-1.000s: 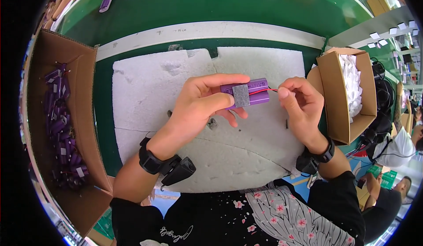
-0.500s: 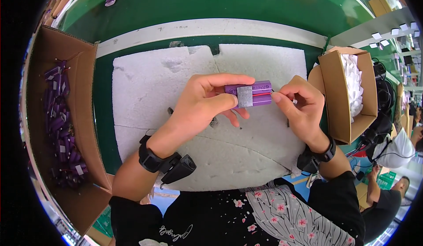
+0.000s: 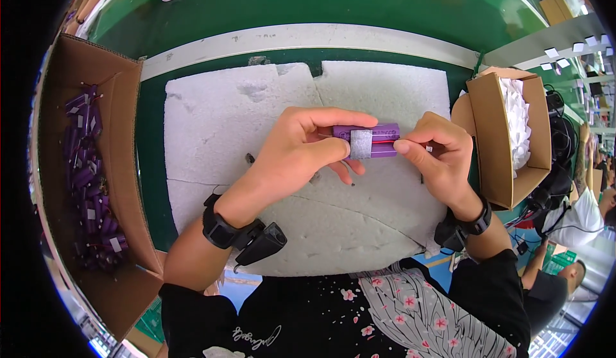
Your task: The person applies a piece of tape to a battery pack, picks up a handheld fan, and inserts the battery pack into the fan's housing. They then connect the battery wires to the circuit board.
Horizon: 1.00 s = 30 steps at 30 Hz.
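A purple battery pack (image 3: 387,132) of side-by-side cylindrical cells is held above the white foam board (image 3: 218,120). Across it lies a grey patch (image 3: 361,145), and a red wire (image 3: 384,142) runs lengthwise to its right end. My left hand (image 3: 308,143) is closed on the pack's left part, thumb at the patch and index finger along the top edge. At the right end, my right hand (image 3: 439,153) pinches the wire between thumb and index finger; a small white connector (image 3: 429,148) shows beside those fingers.
On the left, a deep cardboard box (image 3: 122,140) holds many purple packs (image 3: 93,178). A smaller carton (image 3: 491,143) with white paper pieces (image 3: 515,124) stands at right, black cables behind it. A white rail (image 3: 308,40) crosses the green table (image 3: 359,2). Another person (image 3: 555,294) is at far right.
The battery pack and my left hand have shifted slightly right, bringing the pack's end closer to my right fingers. My right hand stays nearly in place, still pinching the wire.
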{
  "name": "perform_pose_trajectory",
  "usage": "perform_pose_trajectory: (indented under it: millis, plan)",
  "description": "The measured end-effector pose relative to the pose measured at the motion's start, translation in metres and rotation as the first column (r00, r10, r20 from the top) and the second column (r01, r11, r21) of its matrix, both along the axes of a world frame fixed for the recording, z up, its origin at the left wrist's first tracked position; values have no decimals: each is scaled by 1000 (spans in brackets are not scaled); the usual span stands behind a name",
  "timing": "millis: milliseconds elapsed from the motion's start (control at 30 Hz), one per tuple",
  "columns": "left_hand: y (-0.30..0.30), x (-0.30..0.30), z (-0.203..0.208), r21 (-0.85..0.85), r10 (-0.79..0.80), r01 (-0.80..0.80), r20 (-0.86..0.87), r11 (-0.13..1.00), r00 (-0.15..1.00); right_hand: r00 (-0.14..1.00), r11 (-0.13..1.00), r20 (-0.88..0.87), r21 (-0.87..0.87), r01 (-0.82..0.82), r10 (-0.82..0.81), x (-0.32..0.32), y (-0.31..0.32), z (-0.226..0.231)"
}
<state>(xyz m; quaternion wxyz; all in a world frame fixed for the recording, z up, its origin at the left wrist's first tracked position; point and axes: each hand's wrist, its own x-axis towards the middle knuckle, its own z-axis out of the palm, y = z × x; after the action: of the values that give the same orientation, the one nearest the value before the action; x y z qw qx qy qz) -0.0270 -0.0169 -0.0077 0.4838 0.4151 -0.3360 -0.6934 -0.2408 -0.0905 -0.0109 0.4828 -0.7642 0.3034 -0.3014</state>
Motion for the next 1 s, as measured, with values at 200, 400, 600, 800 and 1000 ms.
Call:
perform_pose_trajectory:
  millis: [200,400,600,800,1000]
  plan:
    - [0,0,0,16,44,-43,-77,999,996,999,999,34,33,34,-35,2,2,1]
    - [0,1,-1,21,70,-68,-129,997,989,995,999,93,10,33,-34,-1,0,-1]
    - [0,4,0,46,97,-90,-156,995,983,989,996,130,46,72,-77,0,1,-3]
    - [0,3,-1,21,77,-75,-114,997,990,987,992,100,36,123,-126,2,2,-4]
    - [0,2,-1,15,68,-67,-96,998,993,992,995,77,20,98,-100,1,1,-3]
